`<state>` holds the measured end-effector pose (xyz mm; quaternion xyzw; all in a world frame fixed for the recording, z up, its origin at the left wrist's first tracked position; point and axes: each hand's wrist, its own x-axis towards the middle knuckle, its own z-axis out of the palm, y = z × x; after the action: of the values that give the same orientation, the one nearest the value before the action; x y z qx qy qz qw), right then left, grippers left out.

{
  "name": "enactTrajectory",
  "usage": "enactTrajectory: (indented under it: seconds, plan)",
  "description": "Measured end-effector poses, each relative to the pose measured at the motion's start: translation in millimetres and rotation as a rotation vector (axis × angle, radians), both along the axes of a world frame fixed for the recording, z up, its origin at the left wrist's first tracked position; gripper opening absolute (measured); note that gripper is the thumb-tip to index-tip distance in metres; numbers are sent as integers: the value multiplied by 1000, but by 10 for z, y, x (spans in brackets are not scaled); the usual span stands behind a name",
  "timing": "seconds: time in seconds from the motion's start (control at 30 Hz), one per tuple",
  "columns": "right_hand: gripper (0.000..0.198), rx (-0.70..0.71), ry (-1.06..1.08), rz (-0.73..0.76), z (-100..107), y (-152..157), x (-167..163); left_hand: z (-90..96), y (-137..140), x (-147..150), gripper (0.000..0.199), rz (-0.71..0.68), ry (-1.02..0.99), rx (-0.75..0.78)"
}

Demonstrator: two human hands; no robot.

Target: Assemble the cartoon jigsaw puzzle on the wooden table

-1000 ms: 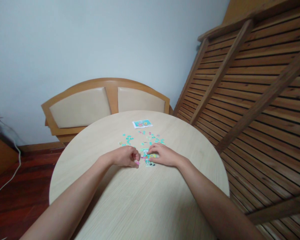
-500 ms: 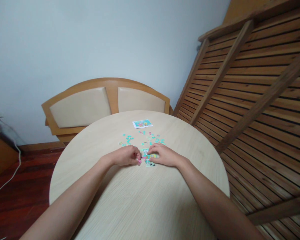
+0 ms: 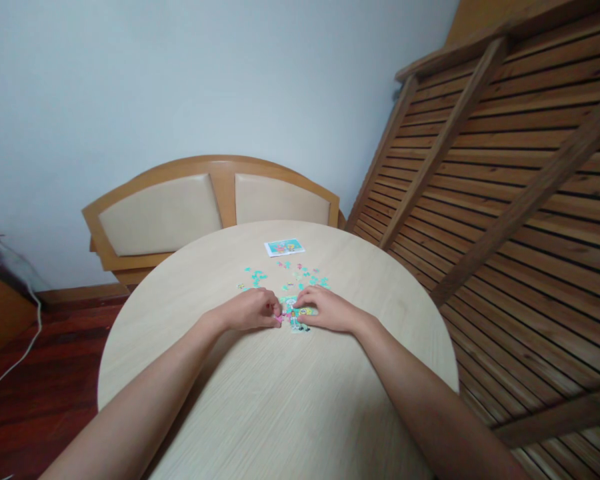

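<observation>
Between my hands on the table lies a partly joined jigsaw puzzle (image 3: 294,319) in turquoise, yellow and pink. My left hand (image 3: 254,309) is at its left side, thumb and fingers closed on a small pink puzzle piece (image 3: 279,319) against the joined part. From the right, my right hand (image 3: 325,309) rests on the puzzle with thumb and fingers apart, the fingertips touching its surface. Loose puzzle pieces (image 3: 257,275), mostly turquoise, lie scattered beyond both hands. The outlines of single pieces are too small to make out.
A picture card (image 3: 285,248) with the printed cartoon scene lies toward the far edge of the round wooden table (image 3: 205,400). Behind it stands a padded headboard (image 3: 163,213) against the wall. A slatted wooden frame (image 3: 480,173) leans at the right. A white cable (image 3: 39,320) hangs at the left.
Both hands stay nearly in place. The left fingers have shifted very slightly at the pink piece by the puzzle's left edge.
</observation>
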<state>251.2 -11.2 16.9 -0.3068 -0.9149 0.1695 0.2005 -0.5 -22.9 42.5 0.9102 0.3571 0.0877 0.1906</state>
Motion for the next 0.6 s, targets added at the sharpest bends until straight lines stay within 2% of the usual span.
enactTrajectory:
  seconds: [0.6]
  plan:
    - [27, 0, 8, 4, 15, -10, -1, -9, 54, -78, 21, 28, 5, -30]
